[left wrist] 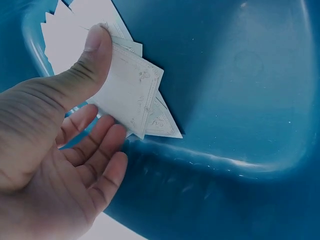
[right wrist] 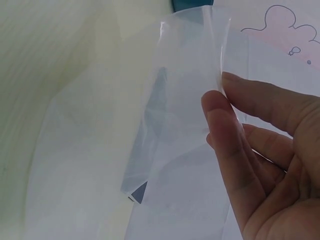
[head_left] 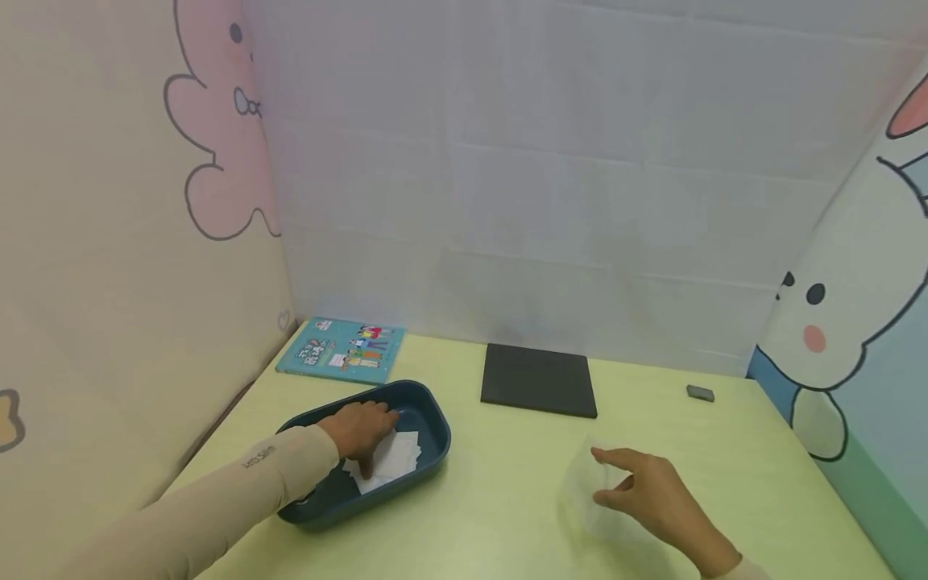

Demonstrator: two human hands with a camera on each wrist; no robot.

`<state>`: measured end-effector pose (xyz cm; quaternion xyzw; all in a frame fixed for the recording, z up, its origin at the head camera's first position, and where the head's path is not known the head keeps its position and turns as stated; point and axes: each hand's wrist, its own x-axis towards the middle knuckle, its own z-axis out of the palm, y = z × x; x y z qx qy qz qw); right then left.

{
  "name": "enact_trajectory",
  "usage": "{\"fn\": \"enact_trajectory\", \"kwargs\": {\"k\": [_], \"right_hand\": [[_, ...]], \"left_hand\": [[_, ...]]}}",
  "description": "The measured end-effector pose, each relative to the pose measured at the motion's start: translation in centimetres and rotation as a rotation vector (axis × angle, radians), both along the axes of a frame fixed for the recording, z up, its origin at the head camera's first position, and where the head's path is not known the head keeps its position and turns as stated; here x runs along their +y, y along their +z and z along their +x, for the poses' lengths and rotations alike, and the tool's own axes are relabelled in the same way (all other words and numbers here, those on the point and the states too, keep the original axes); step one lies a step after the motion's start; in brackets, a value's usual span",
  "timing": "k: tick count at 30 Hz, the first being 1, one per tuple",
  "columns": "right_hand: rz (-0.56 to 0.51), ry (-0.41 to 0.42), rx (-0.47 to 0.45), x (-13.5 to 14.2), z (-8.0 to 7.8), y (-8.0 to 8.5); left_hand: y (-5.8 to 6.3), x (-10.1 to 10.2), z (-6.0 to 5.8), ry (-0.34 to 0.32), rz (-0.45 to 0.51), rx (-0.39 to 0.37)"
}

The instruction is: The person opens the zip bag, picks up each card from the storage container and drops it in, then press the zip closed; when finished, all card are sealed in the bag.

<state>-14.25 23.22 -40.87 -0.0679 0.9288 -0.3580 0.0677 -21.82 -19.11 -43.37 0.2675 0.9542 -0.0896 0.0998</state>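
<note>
Pale cloth of a sleeve (head_left: 210, 503) crosses the near left. At near right, the right hand (head_left: 648, 495) pinches a clear bag (head_left: 580, 491) by its edge between thumb and fingertips. To the left, the left hand (head_left: 358, 431) reaches into a blue tray (head_left: 437, 441), where the white cards (head_left: 397, 457) lie loosely fanned; thumb and fingers stand apart, and I cannot tell whether they grip. Work seems early: the bag is in hand, but the cards remain in the tray and none show inside the bag. Beyond lie a black panel (head_left: 538, 380), a grey block (head_left: 700, 393) and a book (head_left: 344, 350).
</note>
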Motion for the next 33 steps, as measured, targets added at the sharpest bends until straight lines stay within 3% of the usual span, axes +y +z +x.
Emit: {"fn": "enact_trajectory", "kwargs": {"k": [5, 15, 20, 26, 29, 33], "right_hand": [[-0.001, 0.000, 0.011, 0.1, 0.1, 0.0], [-0.008, 0.029, 0.030, 0.1, -0.2, 0.1], [-0.016, 0.052, 0.035, 0.3, -0.2, -0.1], [0.011, 0.038, 0.034, 0.2, -0.5, -0.3], [0.023, 0.022, 0.026, 0.0, -0.6, -0.3], [0.030, 0.015, 0.023, -0.1, -0.7, -0.1]], "left_hand": [[0.1, 0.0, 0.0, -0.007, -0.059, 0.039], [0.6, -0.2, 0.0, 0.087, 0.071, -0.086], [0.7, -0.2, 0.2, 0.110, 0.049, -0.118], [0.9, -0.4, 0.6, 0.101, 0.030, -0.093], [1.7, -0.6, 0.7, 0.080, 0.091, -0.058], [3.9, -0.9, 0.6, 0.075, 0.206, -0.011]]}}
